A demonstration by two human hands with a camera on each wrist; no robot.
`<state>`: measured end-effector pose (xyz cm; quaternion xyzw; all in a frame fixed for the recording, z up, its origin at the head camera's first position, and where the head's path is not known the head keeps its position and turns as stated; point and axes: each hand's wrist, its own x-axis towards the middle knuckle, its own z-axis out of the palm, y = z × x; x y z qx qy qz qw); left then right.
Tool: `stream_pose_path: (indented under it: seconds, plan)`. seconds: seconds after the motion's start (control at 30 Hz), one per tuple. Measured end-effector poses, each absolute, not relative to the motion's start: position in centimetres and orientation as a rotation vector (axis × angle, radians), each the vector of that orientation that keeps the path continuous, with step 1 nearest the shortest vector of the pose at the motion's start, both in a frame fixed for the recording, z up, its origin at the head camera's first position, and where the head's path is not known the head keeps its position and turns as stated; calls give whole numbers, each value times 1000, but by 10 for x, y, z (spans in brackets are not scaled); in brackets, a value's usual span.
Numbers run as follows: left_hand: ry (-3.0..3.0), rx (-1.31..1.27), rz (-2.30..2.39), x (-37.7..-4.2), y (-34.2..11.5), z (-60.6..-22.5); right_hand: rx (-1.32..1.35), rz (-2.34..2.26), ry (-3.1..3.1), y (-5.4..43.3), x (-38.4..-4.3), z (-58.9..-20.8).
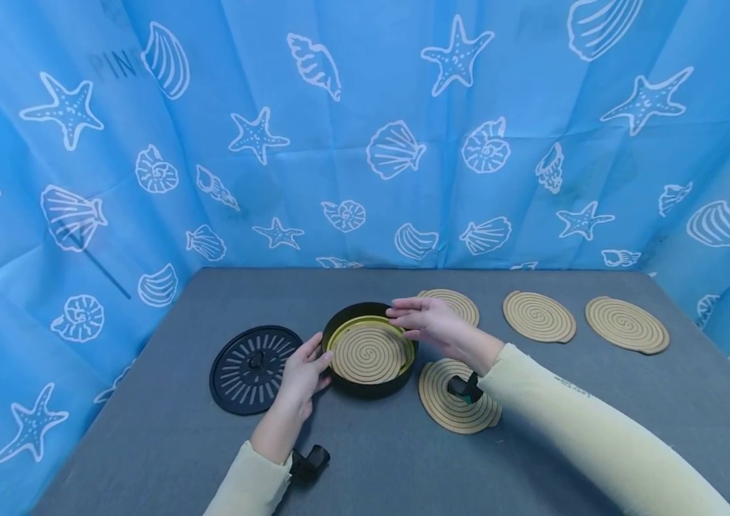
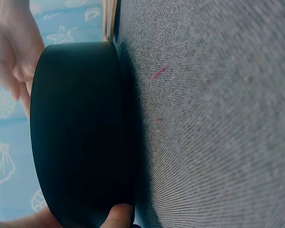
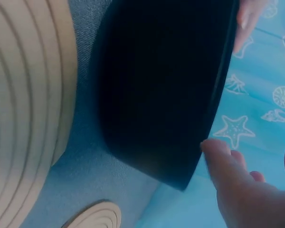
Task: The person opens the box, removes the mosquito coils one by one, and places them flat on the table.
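A deep black round pan with a yellow-green inside stands at mid-table. One tan spiral-grooved disc lies in it. My left hand grips the pan's left side, with a fingertip low on the outer wall and part of the hand up by the rim. Above the right rim is my right hand, its fingers extended and nothing held. In the right wrist view, a fingertip appears at the rim; whether it touches, I cannot tell.
Left of the pan lies a black slotted round plate with a ring at its centre. More tan spiral discs lie at the right: one near the right wrist, one behind the right hand, and two farther right. A blue shell-print curtain hangs behind.
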<state>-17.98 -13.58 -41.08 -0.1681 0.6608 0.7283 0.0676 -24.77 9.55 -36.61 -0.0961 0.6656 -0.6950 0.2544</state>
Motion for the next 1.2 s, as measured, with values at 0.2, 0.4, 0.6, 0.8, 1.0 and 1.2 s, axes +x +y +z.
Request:
stream_pose_path:
  seconds: [0.2,0.4,0.6,0.8,1.0,1.2]
  plan:
    - [1995,-483,2194,-179,-136,-410,-228,-1766,1935,80,-257,-371]
    - [1992,-485,2200,-180,-136,-410,-272,-1689,2026,72,-268,-379]
    - [2027,-484,2197,-180,-134,-413,-314,-1598,2101,65,-273,-379]
    - [2035,-498,2184,-181,-135,-416,-316,-1491,2141,59,-277,-383]
    - [2022,-519,2181,-181,-134,-416,-282,-1453,2164,55,-278,-387]
    - [2021,-509,2190,-181,-135,-416,-294,-1441,2182,54,-277,-385]
